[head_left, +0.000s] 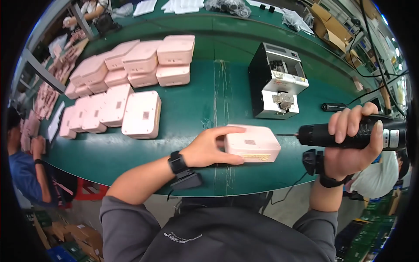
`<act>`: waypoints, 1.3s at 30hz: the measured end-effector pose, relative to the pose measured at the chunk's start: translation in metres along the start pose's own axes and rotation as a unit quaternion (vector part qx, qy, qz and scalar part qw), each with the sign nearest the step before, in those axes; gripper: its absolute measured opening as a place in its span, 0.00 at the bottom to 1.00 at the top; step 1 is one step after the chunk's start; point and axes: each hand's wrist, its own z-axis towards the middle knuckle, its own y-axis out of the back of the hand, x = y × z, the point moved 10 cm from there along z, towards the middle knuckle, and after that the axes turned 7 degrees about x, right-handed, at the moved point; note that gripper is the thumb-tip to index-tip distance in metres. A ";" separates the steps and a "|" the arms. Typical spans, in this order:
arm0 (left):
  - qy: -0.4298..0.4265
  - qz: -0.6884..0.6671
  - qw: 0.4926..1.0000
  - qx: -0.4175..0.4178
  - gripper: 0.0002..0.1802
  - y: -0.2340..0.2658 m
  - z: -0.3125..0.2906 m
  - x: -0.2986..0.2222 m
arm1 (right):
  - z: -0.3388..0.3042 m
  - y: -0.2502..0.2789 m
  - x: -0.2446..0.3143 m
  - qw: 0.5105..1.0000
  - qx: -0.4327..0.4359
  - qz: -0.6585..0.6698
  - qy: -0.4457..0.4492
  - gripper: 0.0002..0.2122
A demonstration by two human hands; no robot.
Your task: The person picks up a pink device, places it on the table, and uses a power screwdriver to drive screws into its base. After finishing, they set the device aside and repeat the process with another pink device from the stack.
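Observation:
My left hand (204,147) grips a pale pink plastic box (255,142) by its left end, thumb on the near side and fingers on the far side. The box has rounded corners, a small grille on top and a yellowish marking along its near side. My right hand (349,139) is wrapped round a black electric screwdriver (321,134), held level. Its thin bit (286,135) points left and its tip is at or close to the right end of the box; whether they touch I cannot tell.
Pink boxes (142,114) stand in stacks and rows at the left of the green table (196,111). A black and silver machine (279,81) stands beyond the box, with a second black tool (334,106) to its right. A co-worker in blue (30,174) sits at far left.

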 end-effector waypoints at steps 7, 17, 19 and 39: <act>0.243 -0.504 0.829 -0.005 0.32 0.008 -0.053 0.045 | -0.044 0.080 -0.014 0.989 -0.091 -0.107 -0.037 0.10; 0.260 -0.317 0.908 -0.087 0.28 0.020 -0.040 0.057 | -0.092 0.137 -0.038 0.974 -0.160 -0.117 -0.111 0.09; 0.241 -0.346 0.901 -0.103 0.27 0.024 -0.014 0.068 | -0.095 0.132 -0.045 0.971 -0.145 -0.156 -0.111 0.09; 0.080 0.609 0.730 -0.299 0.32 0.105 -0.098 -0.060 | -0.104 0.180 -0.043 0.974 -0.197 -0.057 -0.100 0.09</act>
